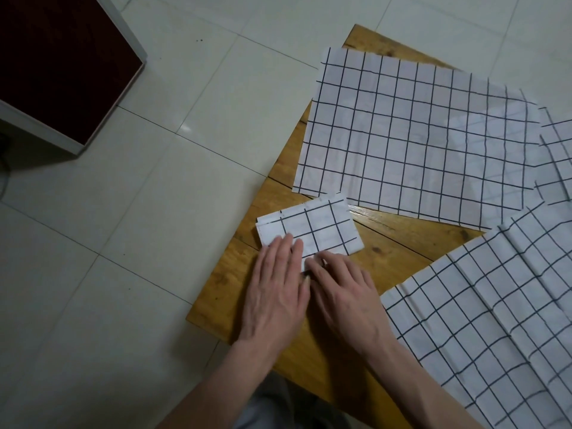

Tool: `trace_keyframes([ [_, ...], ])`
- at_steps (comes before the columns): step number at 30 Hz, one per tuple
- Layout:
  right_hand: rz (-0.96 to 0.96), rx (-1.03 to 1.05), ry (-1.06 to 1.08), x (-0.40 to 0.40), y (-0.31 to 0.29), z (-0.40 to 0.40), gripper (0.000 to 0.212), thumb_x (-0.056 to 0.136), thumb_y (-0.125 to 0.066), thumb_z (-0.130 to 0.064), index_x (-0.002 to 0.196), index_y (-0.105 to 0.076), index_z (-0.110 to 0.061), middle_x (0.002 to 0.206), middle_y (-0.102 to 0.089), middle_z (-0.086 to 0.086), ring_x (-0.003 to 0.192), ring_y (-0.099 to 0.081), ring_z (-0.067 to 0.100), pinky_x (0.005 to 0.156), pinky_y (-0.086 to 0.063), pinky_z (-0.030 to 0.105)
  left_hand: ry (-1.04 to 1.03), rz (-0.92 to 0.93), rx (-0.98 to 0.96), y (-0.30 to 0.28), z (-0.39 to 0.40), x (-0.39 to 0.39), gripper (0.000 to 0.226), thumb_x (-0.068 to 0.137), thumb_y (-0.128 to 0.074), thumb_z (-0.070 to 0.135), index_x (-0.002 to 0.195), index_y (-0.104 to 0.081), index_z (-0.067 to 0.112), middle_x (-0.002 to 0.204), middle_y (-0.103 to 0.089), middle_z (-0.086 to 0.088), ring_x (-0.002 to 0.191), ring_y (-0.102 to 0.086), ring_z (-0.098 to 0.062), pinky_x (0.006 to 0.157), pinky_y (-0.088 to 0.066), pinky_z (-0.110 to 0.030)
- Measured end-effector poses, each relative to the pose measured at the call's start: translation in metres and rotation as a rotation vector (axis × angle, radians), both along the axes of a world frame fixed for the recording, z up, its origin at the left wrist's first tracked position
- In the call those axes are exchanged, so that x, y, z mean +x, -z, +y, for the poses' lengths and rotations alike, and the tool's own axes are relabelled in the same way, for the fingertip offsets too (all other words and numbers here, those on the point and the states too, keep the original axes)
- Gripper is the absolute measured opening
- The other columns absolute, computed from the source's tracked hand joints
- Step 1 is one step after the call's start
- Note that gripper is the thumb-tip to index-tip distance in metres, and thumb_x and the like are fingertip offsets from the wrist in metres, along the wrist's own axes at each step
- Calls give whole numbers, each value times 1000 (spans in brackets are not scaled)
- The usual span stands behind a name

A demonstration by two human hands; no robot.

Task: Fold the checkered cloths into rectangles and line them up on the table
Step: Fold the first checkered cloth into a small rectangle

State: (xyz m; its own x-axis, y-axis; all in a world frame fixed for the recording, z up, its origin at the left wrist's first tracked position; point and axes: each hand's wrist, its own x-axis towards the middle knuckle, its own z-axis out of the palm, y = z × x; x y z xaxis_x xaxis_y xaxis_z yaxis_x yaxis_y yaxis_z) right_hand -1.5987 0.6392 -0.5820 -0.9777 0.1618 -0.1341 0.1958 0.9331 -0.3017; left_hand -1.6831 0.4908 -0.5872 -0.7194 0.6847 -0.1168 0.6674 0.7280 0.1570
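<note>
A small folded checkered cloth [315, 229] lies as a rectangle near the left edge of the wooden table [396, 239]. My left hand [275, 292] lies flat with straight fingers pressing on the cloth's near left corner. My right hand [343, 292] rests beside it, fingertips pressing the cloth's near edge. A large unfolded checkered cloth [414, 134] is spread flat at the far side of the table. Another unfolded checkered cloth [495, 320], creased, covers the near right part.
More checkered cloth [557, 162] shows at the right edge of view. The table stands on a pale tiled floor [123, 212]. A dark red cabinet with a white frame [62, 66] stands at the upper left. Bare wood shows between the cloths.
</note>
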Motion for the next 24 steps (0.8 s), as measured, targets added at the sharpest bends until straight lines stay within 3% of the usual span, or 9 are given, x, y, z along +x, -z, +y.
trace_keyframes([
  [4, -20, 31, -120, 8, 4, -3, 58, 107, -36, -36, 163, -31, -20, 172, -24, 3, 160, -16, 20, 127, -20, 43, 26, -45, -19, 10, -20, 39, 69, 107, -28, 42, 165, -19, 7, 172, -15, -15, 160, -14, -27, 125, -21, -45],
  [9, -154, 40, -258, 16, 11, 5, 66, 111, -22, -55, 167, -7, -23, 175, -1, -3, 161, 3, 14, 127, -7, 48, 7, -59, -88, 19, -30, 43, 72, 106, -27, 48, 166, -15, 9, 174, -9, -12, 161, -9, -28, 123, -18, -47],
  [15, -190, 38, -168, 24, 8, 38, 72, 108, -14, -65, 167, -1, -26, 174, 4, -6, 160, 6, 11, 128, -2, 48, 35, -88, -111, 18, -38, 34, 72, 108, -19, 54, 167, -7, 14, 175, -2, -7, 161, -2, -26, 125, -16, -50],
  [24, -173, 18, -49, 30, 6, 56, 73, 106, -8, -67, 167, 2, -27, 174, 3, -4, 161, 2, 13, 130, -1, 47, 63, -106, -89, 15, -45, 25, 69, 110, -22, 52, 167, -8, 16, 175, -1, -5, 161, 0, -22, 127, -12, -48],
])
